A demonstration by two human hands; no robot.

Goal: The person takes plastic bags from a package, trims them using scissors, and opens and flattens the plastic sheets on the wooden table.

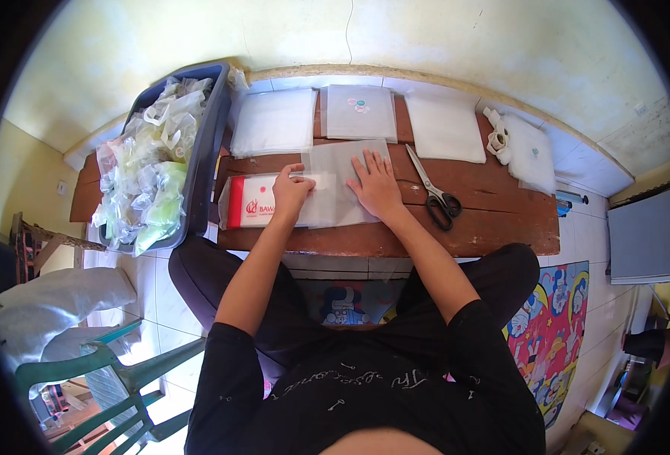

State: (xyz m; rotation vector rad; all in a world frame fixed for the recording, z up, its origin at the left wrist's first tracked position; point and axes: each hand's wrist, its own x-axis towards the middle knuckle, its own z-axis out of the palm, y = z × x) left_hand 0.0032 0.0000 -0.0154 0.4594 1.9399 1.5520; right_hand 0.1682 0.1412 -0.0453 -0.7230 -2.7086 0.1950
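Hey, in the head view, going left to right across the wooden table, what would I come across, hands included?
Dark bin of bagged goods → the printed packet's red end → left hand → right hand → scissors → white rolls → the rightmost stack of clear plastic.

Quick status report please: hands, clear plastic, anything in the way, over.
Left hand curled at the clear plastic; right hand spread flat on it. Plastic lying on the table. Scissors to the right, off the plastic.
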